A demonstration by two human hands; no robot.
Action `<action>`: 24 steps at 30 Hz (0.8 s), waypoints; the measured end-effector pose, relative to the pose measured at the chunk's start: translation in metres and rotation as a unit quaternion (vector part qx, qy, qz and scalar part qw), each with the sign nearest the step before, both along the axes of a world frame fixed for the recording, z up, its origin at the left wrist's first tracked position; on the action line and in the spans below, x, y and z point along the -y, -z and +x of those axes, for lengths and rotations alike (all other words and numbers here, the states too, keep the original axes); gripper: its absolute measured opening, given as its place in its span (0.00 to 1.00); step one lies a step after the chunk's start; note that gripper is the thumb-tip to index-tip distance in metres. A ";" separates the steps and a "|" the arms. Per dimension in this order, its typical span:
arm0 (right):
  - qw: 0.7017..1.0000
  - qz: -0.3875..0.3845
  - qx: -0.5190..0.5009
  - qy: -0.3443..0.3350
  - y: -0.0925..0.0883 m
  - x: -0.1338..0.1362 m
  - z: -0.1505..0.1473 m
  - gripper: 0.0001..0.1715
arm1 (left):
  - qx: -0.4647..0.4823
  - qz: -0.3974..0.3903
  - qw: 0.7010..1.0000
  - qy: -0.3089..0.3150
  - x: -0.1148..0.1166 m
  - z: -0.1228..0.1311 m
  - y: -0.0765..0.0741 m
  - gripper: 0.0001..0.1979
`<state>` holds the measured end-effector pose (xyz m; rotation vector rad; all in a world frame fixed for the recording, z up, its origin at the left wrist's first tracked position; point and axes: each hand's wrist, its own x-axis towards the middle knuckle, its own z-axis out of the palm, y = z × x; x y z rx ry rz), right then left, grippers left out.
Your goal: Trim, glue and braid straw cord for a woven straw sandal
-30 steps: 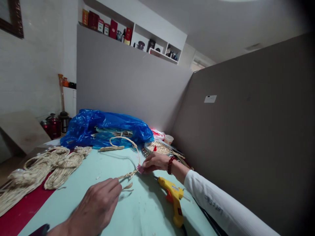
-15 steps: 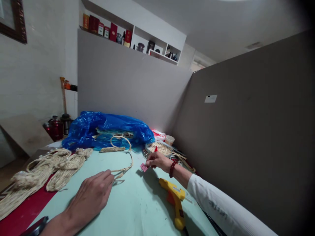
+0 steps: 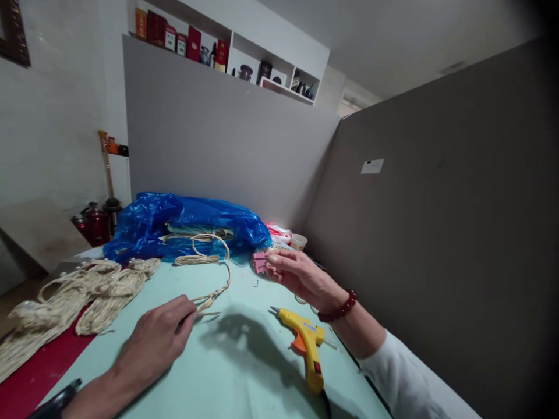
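Note:
My left hand (image 3: 155, 329) is closed, pinching the near end of a thin straw cord (image 3: 229, 267) just over the light green table. From my fingers the cord curves up and away into a loop near a blue plastic bag. My right hand (image 3: 303, 276) is closed on a pink binder clip (image 3: 259, 262), held by thumb and fingers above the table, apart from the cord. Below my right hand a yellow hot glue gun (image 3: 312, 349) lies on its side, its nozzle pointing away to the left. My right hand partly hides a woven basket behind it.
Braided straw pieces (image 3: 113, 291) lie on the left over a red strip (image 3: 56, 361). The blue plastic bag (image 3: 148, 221) holds more straw at the back, with a straw bundle (image 3: 196, 260) before it. A cup (image 3: 299, 241) and grey partitions (image 3: 227, 139) stand behind.
My right hand has lifted the binder clip up from near the tabletop and come closer to the camera. My left hand keeps its hold on the cord. The view has shifted slightly.

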<state>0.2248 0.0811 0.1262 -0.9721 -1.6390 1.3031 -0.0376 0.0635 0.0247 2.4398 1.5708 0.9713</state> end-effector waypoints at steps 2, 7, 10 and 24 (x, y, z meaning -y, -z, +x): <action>1.000 0.017 -0.017 0.006 -0.006 0.021 -0.008 0.18 | 0.034 -0.023 0.999 0.007 0.002 0.001 -0.006 0.15; 0.993 0.082 0.076 0.048 0.006 0.061 -0.018 0.14 | 0.108 -0.075 0.990 0.059 0.015 0.006 -0.022 0.14; 0.990 0.088 0.086 0.069 0.015 0.072 -0.015 0.12 | 0.132 -0.098 0.982 0.091 0.024 0.009 -0.026 0.14; 0.964 0.140 0.207 0.088 0.068 0.081 -0.020 0.11 | 0.350 -0.202 0.914 0.037 0.047 0.029 -0.030 0.14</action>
